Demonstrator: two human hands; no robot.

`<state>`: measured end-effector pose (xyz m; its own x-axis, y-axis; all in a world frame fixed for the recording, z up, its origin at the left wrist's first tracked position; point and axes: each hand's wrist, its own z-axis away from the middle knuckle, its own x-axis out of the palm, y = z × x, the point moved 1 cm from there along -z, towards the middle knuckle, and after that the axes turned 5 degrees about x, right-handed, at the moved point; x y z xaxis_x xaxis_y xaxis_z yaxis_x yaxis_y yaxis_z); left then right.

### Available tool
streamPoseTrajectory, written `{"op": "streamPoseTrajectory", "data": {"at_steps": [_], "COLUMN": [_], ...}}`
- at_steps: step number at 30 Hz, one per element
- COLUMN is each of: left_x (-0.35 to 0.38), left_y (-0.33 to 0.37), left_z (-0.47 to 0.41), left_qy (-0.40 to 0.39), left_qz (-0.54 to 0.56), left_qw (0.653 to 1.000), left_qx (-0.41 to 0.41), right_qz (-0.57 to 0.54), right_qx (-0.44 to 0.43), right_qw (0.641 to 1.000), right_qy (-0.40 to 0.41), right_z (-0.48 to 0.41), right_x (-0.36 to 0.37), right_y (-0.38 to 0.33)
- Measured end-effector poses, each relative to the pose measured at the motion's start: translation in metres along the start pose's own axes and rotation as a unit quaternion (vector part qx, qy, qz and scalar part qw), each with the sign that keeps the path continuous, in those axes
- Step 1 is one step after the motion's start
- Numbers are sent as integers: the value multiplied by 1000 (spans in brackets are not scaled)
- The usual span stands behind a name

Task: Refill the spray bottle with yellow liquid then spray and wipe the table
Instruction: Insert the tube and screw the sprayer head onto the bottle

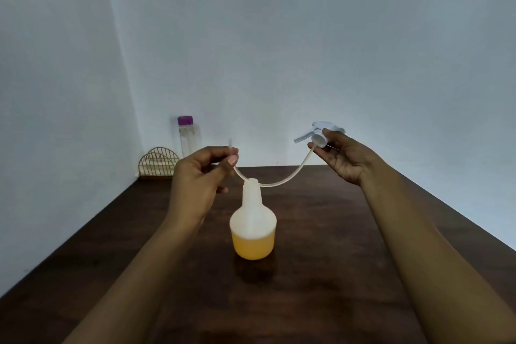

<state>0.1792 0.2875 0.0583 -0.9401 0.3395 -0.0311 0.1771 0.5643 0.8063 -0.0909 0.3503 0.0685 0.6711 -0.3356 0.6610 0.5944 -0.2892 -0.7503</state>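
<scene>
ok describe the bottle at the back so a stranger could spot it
Follow the dark table to its far left corner. Beside the arched rack stands a tall clear bottle; its purple cap sets it apart from the squat bottle of yellow liquid.

1 head cam, fwd-down over table (321, 232)

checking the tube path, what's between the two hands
Head view: the tube sags between left hand and right hand, dipping to the open bottle mouth.

Translucent plastic bottle (252, 215), glossy wooden table (335, 260)
</scene>
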Motion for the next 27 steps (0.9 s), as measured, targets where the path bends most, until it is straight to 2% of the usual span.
{"op": "streamPoseTrajectory", "data": {"at_steps": [4, 8, 14, 20, 27], "left_x": [-7, -7, -9, 7, 20], "left_y": [0, 5, -10, -33, -45], "left_z": [-13, -19, -26, -24, -19], "left_qy": [12, -44, -11, 8, -5], "left_qz": [-72, 32, 98, 36, -106], "left_qw": [995, 999, 993, 998, 994], "left_qx": [71, -2, -60, -46, 14], "right_qz": [34, 22, -8, 0, 45], "right_qx": [-11, -33, -61, -117, -163], "right_qw": [999, 999, 998, 993, 986], "right_qy": [5, 20, 5, 12, 12], "right_z": [-9, -18, -28, -32, -30], "right_x": [13, 24, 37, 39, 36], "right_y": [-1, -1, 8, 17, 10]}}
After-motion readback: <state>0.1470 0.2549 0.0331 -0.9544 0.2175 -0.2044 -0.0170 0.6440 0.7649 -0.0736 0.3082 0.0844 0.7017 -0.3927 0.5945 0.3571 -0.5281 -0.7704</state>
